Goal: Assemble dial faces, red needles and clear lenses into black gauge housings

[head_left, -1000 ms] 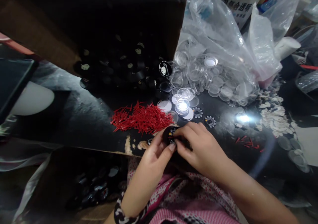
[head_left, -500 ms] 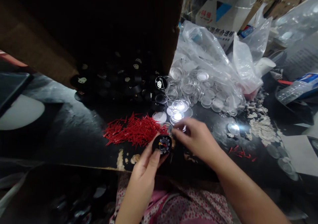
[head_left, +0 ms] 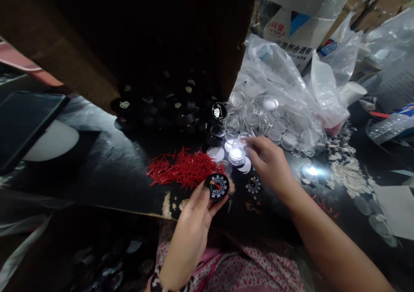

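Note:
My left hand (head_left: 194,227) holds a small round black gauge (head_left: 216,185) with a printed dial and a red needle, face up, near the table's front edge. My right hand (head_left: 268,162) reaches forward to the pile of clear round plastic lenses (head_left: 258,121), its fingertips pinched at one by the pile's near edge; I cannot tell if it is gripped. A heap of red needles (head_left: 184,170) lies just left of the gauge. A loose printed dial (head_left: 252,184) rests on the table between my hands.
A tipped cardboard box (head_left: 97,37) spills black round housings (head_left: 168,108) at the back. A clear plastic bag (head_left: 291,85) holds more lenses. White paper scraps (head_left: 344,162) lie right. A dark tray (head_left: 22,124) sits far left. The black table (head_left: 106,175) shows between them.
My right hand has left the gauge and moved forward to the clear lenses. My left hand has turned the gauge face up and keeps holding it.

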Demonstrator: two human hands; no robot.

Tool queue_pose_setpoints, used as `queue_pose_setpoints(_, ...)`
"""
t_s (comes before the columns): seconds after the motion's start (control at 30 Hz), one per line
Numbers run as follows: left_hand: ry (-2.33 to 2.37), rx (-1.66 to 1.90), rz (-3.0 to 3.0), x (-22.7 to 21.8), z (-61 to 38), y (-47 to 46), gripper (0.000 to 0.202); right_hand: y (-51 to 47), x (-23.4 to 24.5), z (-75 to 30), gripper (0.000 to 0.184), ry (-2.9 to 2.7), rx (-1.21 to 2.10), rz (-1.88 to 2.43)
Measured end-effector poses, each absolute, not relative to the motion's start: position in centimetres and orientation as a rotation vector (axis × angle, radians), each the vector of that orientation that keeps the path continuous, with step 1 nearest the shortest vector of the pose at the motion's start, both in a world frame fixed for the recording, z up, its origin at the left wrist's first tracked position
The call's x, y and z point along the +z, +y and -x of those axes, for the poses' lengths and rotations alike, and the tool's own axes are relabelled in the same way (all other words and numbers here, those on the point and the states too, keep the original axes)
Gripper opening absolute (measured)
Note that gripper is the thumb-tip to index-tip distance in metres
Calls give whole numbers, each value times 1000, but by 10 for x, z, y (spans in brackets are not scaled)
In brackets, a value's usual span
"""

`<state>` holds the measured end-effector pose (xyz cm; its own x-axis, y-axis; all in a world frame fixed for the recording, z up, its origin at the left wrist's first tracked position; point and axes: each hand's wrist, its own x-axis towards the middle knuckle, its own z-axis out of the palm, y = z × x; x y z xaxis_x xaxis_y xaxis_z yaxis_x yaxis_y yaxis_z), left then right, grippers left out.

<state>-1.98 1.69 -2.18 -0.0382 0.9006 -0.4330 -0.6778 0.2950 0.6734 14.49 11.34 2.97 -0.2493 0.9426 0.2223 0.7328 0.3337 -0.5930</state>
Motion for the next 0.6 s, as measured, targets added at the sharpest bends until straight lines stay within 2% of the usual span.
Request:
queue_pose_setpoints(0.07,892,1262,-246,-14,20,19,28,87,34,-136,29,-1999,814,1310)
queue_pose_setpoints(0.13,865,1237,-276,-10,20,20,29,66,35,-128,32,-2022,886,1244)
queue_pose_setpoints(0.23,908,1191,-433,-11,21,18,31,53,33,-120,32,-2054,814,1266)
queue_pose_setpoints(0.33,998,1127,-667,-14,21,14,35,57,35,-117,21,-2046,865,1340)
queue_pose_setpoints(0.47,1074,1066,-879,-14,19,7,41,62,39,-111,44,-2142,659,1558)
queue_pose_setpoints(0.6,1131,1035,-1002,-12,20,2,43,59,36,-108,49,-2244,490,1557)
